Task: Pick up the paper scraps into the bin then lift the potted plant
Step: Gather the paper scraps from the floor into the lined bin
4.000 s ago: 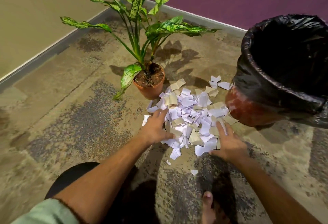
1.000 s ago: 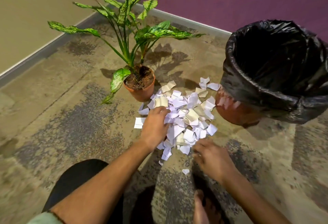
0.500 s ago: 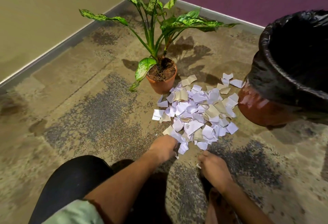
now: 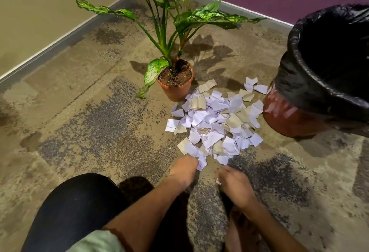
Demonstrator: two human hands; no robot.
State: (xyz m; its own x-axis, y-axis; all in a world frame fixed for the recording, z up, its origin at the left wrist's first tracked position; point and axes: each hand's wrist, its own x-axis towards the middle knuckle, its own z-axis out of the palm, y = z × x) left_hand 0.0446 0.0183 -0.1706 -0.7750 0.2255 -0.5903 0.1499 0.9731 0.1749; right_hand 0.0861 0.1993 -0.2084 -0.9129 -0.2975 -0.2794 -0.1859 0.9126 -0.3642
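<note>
Fingers (image 4: 192, 163) apparently pinching paper scraps (image 4: 216, 120), potted plant (image 4: 175, 84), bin (image 4: 327, 76) beside

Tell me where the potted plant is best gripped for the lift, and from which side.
Probably by the pot's wall, just under the rim, with both hands coming from the near side. The potted plant stands upright; its pot tapers downward, so hands under the wider rim should not slip. Leaves spread above and a leaf droops on its left, crowding a grasp from above. Paper scraps lie against its near right side.
</note>
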